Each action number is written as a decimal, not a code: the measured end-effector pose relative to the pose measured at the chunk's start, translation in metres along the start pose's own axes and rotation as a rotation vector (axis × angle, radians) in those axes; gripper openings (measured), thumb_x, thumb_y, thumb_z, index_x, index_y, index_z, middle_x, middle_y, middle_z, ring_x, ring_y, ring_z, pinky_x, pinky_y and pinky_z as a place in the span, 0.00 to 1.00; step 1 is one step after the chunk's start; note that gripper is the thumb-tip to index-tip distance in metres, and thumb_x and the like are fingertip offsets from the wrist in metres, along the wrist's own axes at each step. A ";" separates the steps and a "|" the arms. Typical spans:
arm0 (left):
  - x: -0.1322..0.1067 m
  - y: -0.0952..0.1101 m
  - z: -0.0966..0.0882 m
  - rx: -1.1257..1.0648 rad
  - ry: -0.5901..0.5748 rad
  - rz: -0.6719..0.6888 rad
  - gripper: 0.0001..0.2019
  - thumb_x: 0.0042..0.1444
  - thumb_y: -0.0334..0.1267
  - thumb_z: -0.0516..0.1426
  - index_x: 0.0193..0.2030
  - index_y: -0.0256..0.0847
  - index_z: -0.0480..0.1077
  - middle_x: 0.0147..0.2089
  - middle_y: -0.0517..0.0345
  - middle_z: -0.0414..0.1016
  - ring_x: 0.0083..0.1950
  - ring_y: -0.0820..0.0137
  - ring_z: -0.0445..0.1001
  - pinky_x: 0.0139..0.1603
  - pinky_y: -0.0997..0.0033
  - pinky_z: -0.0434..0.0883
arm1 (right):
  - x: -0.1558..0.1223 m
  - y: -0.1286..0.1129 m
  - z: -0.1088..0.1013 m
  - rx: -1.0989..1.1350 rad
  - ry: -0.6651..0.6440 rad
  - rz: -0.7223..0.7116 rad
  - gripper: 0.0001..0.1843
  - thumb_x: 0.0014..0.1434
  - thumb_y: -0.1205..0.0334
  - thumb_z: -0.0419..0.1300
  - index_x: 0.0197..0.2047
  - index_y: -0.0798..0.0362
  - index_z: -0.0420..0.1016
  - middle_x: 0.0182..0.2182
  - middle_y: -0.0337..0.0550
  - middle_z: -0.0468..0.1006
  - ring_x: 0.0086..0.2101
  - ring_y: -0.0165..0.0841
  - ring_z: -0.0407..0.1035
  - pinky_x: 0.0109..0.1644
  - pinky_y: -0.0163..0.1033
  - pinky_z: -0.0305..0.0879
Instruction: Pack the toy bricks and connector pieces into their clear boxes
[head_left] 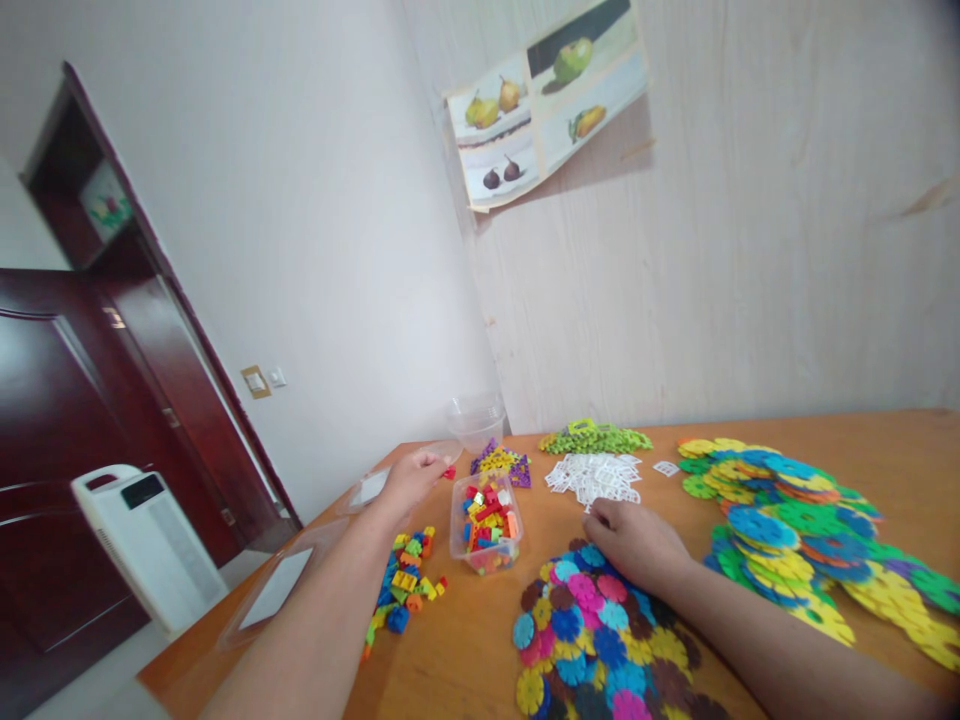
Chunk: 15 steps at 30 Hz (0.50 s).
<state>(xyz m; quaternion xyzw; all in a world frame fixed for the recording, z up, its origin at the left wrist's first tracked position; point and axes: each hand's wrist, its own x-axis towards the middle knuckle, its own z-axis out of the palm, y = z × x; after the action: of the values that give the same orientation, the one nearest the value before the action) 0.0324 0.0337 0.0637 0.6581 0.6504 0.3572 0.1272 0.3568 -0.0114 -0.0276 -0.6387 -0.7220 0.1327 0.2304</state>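
My left hand [414, 482] reaches out past the near side of a clear plastic box, its fingers pinched together. A small red toy brick [449, 472] shows at its fingertips. To its right stands the clear box [485, 562], filled with mixed building bricks [489, 515]. Loose coloured bricks [409, 580] lie beside my left forearm. My right hand [631, 538] rests with curled fingers at the far edge of a heap of colourful notched discs [589, 635]. Whatever those fingers hold, if anything, is hidden. A pile of white plastic pieces [596, 477] lies just beyond it.
Purple and yellow pieces [501, 462], green pieces [596, 438] and a clear bowl [478, 420] stand at the back by the wall. Large notched discs [806, 530] spread across the right. Clear lids [277, 585] lie along the table's left edge.
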 end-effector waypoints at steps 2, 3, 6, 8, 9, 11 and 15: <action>-0.005 0.011 -0.002 -0.075 -0.009 0.055 0.20 0.52 0.56 0.54 0.30 0.38 0.69 0.26 0.60 0.69 0.30 0.70 0.66 0.31 0.74 0.60 | 0.000 0.000 -0.001 0.005 -0.001 -0.002 0.19 0.64 0.51 0.49 0.31 0.50 0.74 0.31 0.44 0.78 0.33 0.35 0.70 0.29 0.36 0.46; -0.007 0.013 -0.004 -0.072 -0.027 0.073 0.20 0.52 0.56 0.53 0.29 0.38 0.69 0.26 0.60 0.68 0.30 0.71 0.65 0.31 0.74 0.60 | 0.000 0.000 -0.001 0.008 -0.002 0.000 0.19 0.64 0.51 0.49 0.31 0.50 0.74 0.30 0.44 0.78 0.32 0.34 0.69 0.29 0.36 0.46; -0.013 0.005 -0.010 0.042 -0.097 0.073 0.16 0.51 0.52 0.54 0.26 0.39 0.68 0.25 0.62 0.66 0.29 0.72 0.63 0.30 0.74 0.58 | 0.000 0.000 -0.001 0.015 -0.006 0.005 0.19 0.64 0.51 0.48 0.31 0.50 0.74 0.30 0.44 0.78 0.32 0.34 0.69 0.30 0.36 0.46; -0.015 -0.010 -0.013 0.148 -0.134 0.019 0.14 0.48 0.49 0.56 0.24 0.39 0.67 0.23 0.64 0.64 0.27 0.72 0.61 0.28 0.74 0.55 | 0.000 0.001 0.000 0.015 -0.009 0.009 0.20 0.64 0.50 0.48 0.31 0.50 0.74 0.30 0.44 0.78 0.32 0.34 0.69 0.30 0.35 0.46; -0.017 -0.018 -0.014 0.196 -0.159 -0.013 0.14 0.46 0.48 0.57 0.22 0.40 0.66 0.21 0.64 0.62 0.26 0.73 0.60 0.27 0.74 0.54 | 0.000 0.001 0.001 0.014 -0.009 0.009 0.20 0.64 0.49 0.48 0.31 0.50 0.74 0.30 0.44 0.78 0.32 0.35 0.69 0.30 0.35 0.46; -0.019 -0.033 -0.015 0.265 -0.211 -0.050 0.14 0.45 0.46 0.59 0.18 0.40 0.63 0.17 0.65 0.58 0.23 0.73 0.58 0.26 0.73 0.52 | 0.000 0.002 0.001 0.010 -0.011 0.003 0.20 0.64 0.49 0.47 0.31 0.50 0.74 0.30 0.44 0.78 0.32 0.35 0.69 0.30 0.35 0.46; -0.023 -0.050 -0.011 0.308 -0.171 -0.093 0.15 0.41 0.45 0.62 0.15 0.42 0.62 0.14 0.65 0.55 0.23 0.71 0.62 0.27 0.72 0.54 | 0.000 0.001 0.001 0.002 -0.003 -0.001 0.20 0.64 0.50 0.47 0.31 0.50 0.73 0.30 0.44 0.78 0.32 0.35 0.70 0.29 0.36 0.46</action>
<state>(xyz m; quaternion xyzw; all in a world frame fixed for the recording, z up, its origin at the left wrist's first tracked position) -0.0108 0.0152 0.0329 0.6670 0.7140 0.1898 0.0964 0.3578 -0.0111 -0.0289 -0.6381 -0.7225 0.1345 0.2298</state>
